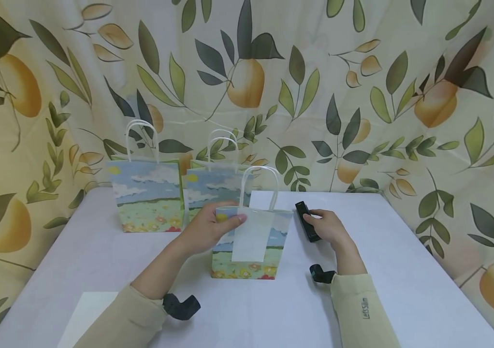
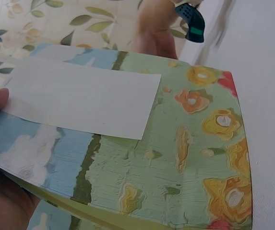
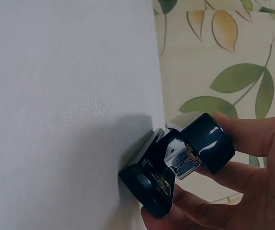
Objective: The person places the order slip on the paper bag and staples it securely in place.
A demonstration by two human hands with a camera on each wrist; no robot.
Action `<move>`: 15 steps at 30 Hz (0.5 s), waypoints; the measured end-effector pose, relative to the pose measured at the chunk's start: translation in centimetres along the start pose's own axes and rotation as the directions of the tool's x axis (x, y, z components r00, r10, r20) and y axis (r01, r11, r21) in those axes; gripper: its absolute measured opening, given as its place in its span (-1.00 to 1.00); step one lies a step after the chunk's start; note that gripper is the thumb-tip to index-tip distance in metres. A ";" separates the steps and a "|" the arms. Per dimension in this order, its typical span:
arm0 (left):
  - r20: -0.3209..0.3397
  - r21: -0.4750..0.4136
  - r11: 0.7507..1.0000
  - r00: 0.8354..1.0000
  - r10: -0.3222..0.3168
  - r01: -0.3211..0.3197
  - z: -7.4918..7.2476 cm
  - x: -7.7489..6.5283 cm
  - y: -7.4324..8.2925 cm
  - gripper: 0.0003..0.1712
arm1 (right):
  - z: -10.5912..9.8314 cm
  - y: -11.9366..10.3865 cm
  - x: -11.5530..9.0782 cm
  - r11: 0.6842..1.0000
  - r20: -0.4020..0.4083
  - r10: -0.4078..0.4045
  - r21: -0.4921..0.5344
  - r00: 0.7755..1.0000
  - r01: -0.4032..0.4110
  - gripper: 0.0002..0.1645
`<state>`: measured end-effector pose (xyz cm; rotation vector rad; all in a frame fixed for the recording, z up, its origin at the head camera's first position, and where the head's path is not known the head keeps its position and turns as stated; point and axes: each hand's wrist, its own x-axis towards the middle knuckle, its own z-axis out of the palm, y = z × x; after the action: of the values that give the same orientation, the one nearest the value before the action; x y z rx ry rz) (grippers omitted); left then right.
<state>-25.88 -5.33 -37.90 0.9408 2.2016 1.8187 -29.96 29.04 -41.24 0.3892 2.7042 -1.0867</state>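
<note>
Near the middle of the table, my left hand (image 1: 208, 227) grips a paper gift bag (image 1: 247, 270) printed with sky, meadow and flowers. Its thumb presses a blank white card (image 1: 251, 239) flat on the bag's front, just below the white handles. The left wrist view shows the card (image 2: 84, 96) lying over the printed face, its lower end on the green part. To the right of the bag, my right hand (image 1: 327, 224) holds a black stapler (image 1: 305, 222) between thumb and fingers. Up close, the stapler (image 3: 147, 187) shows its metal nose, close over the white tabletop.
Two matching gift bags stand upright at the back left, one (image 1: 149, 195) further left and the other (image 1: 218, 181) partly behind my left hand. A white sheet (image 1: 88, 311) lies at the front left, partly under my sleeve. A fruit-patterned curtain (image 1: 299, 96) hangs behind the table.
</note>
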 end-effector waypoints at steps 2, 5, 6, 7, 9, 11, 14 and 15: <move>0.000 0.004 1.000 1.000 -0.012 0.012 0.0 0.0 0.0 -0.77 | 0.0 0.2 -0.1 1.000 -0.004 -0.005 0.005 1.000 0.005 -0.25; 0.002 0.000 1.000 1.000 -0.030 0.030 0.0 -0.1 -0.1 -0.75 | -0.2 0.4 -0.2 1.000 -0.011 -0.004 0.010 1.000 0.004 -0.26; 0.004 -0.002 0.999 0.999 -0.034 0.034 0.0 -0.1 -0.1 -0.74 | -0.2 0.5 -0.2 1.000 -0.013 -0.004 0.010 1.000 0.004 -0.27; 0.005 -0.003 0.999 0.999 -0.039 0.039 0.0 -0.1 -0.1 -0.74 | -0.3 0.5 -0.2 1.000 -0.016 -0.004 0.007 1.000 0.004 -0.27; 0.006 -0.002 0.999 0.999 -0.040 0.040 0.0 -0.2 -0.1 -0.74 | -0.5 0.7 -0.1 1.000 -0.022 -0.004 0.005 1.000 0.004 -0.28; 0.005 0.005 0.999 0.999 -0.034 0.033 0.0 -0.1 0.0 -0.74 | -0.7 0.9 -0.1 1.000 -0.030 -0.001 0.006 1.000 0.001 -0.28; 0.004 0.018 1.000 1.000 -0.019 0.019 -0.1 -0.1 0.1 -0.76 | -1.1 1.0 0.0 1.000 -0.040 0.012 0.009 0.999 -0.011 -0.29; 0.003 0.021 1.000 1.000 -0.016 0.016 -0.1 -0.1 0.1 -0.76 | -1.2 1.0 0.0 1.000 -0.044 0.015 0.008 0.999 -0.015 -0.29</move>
<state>-25.85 -5.44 -37.81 0.9260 2.2248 1.7892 -29.77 30.55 -41.02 0.4387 2.7310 -1.0980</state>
